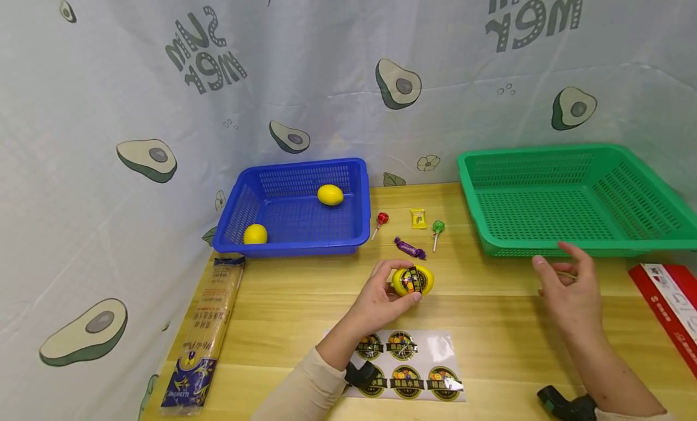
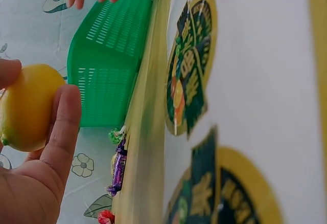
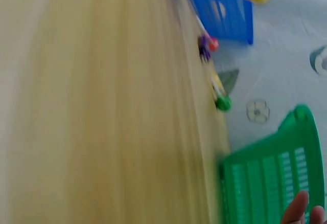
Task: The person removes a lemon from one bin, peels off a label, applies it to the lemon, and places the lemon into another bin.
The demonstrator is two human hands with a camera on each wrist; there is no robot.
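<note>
My left hand (image 1: pixel 383 297) grips a yellow lemon (image 1: pixel 412 280) with a round black-and-gold sticker on it, just above the wooden table (image 1: pixel 490 312). In the left wrist view the fingers (image 2: pixel 61 132) curl round the lemon (image 2: pixel 25 106). My right hand (image 1: pixel 566 288) hovers to the right with fingers relaxed, holding nothing, in front of the green basket (image 1: pixel 572 197). A sheet of round fruit stickers (image 1: pixel 408 363) lies on the table below the left hand.
A blue basket (image 1: pixel 296 206) at the back left holds two lemons (image 1: pixel 330 195). Several candies and lollipops (image 1: pixel 411 230) lie between the baskets. A spaghetti packet (image 1: pixel 204 336) lies at the left edge, a red box (image 1: pixel 670 306) at the right. An avocado-print cloth hangs behind.
</note>
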